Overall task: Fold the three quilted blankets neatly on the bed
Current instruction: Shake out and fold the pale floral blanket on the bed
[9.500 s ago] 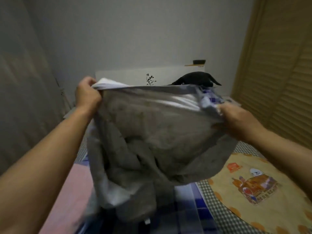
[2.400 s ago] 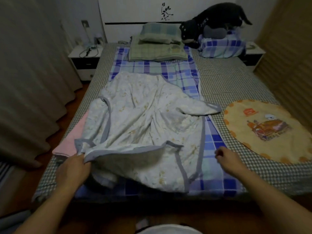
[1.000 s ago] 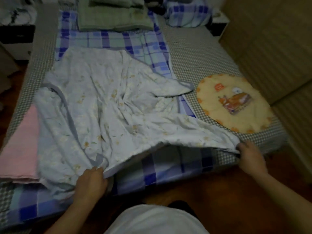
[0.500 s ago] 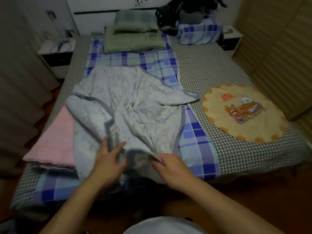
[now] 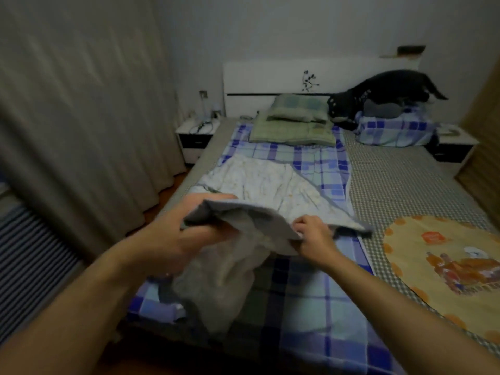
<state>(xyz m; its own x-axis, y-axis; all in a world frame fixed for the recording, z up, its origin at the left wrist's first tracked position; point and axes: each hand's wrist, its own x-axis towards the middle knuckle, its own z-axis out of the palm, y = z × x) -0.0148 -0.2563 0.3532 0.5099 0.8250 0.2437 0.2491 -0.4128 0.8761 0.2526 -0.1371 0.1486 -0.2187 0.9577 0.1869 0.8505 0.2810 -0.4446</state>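
Observation:
A pale floral quilted blanket (image 5: 266, 182) with a grey border lies rumpled on the blue plaid sheet of the bed (image 5: 400, 182). Its near edge is lifted off the bed, grey underside facing me and sagging down between my hands. My left hand (image 5: 189, 228) grips the raised edge at the left. My right hand (image 5: 315, 234) pinches the same edge further right. The pink blanket seen earlier is hidden behind my left arm. A round yellow blanket (image 5: 443, 263) with a cartoon print lies flat at the right of the bed.
A green pillow on a folded green quilt (image 5: 293, 125) sits at the head of the bed. Dark items rest on a plaid pillow (image 5: 395, 128) at the back right. Nightstands (image 5: 196, 136) flank the white headboard. A curtain (image 5: 81, 117) hangs at left, wooden doors at right.
Both hands have lifted the blanket's near edge up off the bed and moved apart along it. My view has risen from the bed toward the headboard.

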